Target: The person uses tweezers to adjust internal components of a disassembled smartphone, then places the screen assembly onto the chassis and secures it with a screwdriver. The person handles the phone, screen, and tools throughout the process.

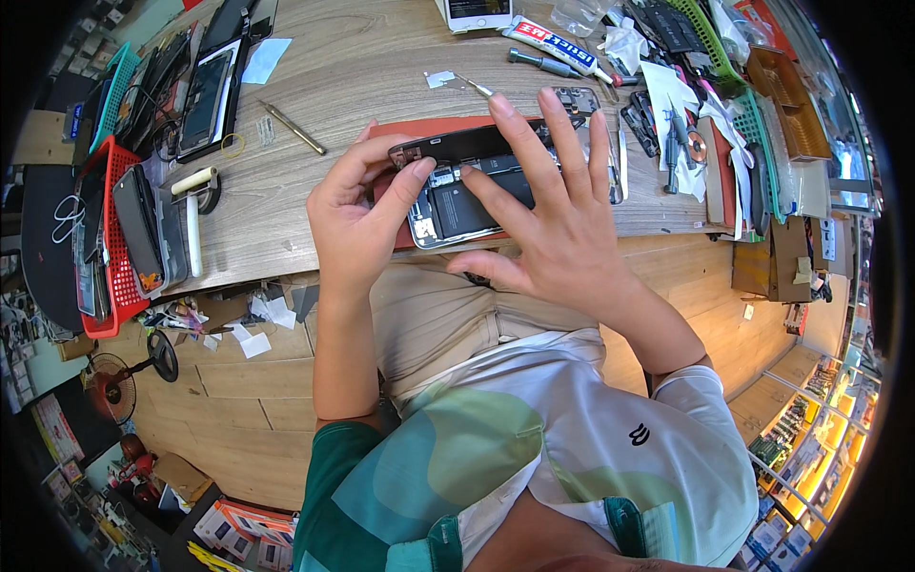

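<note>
- Opened phone (462, 212): at the middle of the counter's (372, 71) near edge, on a reddish-brown mat (405, 127), dark battery and small inner parts exposed.
- Black panel (472, 146): raised and tilted along the phone's far long side, away from the person; part of it behind the right fingers.
- Left hand (357, 214): closed in a pinch at the panel's left end, thumb on the near face, fingers curled behind.
- Right hand (572, 224): spread wide, grasping nothing visible. Index fingertip over the phone's inner parts, by the battery's upper end; contact cannot be told for sure. Thumb stretched out just beside the phone's near side; other fingers reach over the panel's right end.
- Pen-shaped metal tool (294, 128): lying aslant on bare wood, left of the mat.
- White-handled tool (194, 224): near the counter's near left corner, next to a red basket (122, 243) holding dark devices.
- Pale blue sheet (267, 60): toward the far left, beside a dark tablet-like device (206, 100) that leans among other gear.
- White phone (478, 13): at the far side, middle, cut off by the view.
- Glue tube (555, 45): right of the white phone, lying slantwise; a blue-grey cylindrical tool (543, 63) close by.
- Right end of the counter: crowded; brown compartment tray (789, 103), green basket (713, 43), loose white papers (667, 91).
</note>
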Demonstrator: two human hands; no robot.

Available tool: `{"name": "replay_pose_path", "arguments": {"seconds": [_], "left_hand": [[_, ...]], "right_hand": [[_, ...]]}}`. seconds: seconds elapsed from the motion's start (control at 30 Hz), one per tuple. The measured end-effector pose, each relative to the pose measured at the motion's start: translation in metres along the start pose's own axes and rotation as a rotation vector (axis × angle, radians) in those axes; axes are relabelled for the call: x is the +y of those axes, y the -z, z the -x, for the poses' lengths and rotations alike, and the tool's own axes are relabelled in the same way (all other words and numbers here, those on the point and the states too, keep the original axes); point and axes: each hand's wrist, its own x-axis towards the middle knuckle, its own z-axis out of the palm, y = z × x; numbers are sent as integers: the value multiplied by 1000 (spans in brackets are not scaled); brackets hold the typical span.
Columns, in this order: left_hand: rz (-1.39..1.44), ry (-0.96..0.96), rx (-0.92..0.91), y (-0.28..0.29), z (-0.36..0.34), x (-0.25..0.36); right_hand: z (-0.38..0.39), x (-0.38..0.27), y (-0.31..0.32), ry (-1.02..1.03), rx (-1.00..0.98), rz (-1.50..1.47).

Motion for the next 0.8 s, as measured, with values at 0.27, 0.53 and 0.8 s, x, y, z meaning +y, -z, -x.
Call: {"name": "replay_pose_path", "arguments": {"seconds": [0.27,0.53,0.8], "left_hand": [[6,21,12,0,1,1],[-14,0,-8,1,0,1],[-77,-35,-22,5,1,1]], "right_hand": [[-1,1,0,22,-18,20],[0,2,1,9,-15,-4],[-1,4,0,9,5,-18]]}}
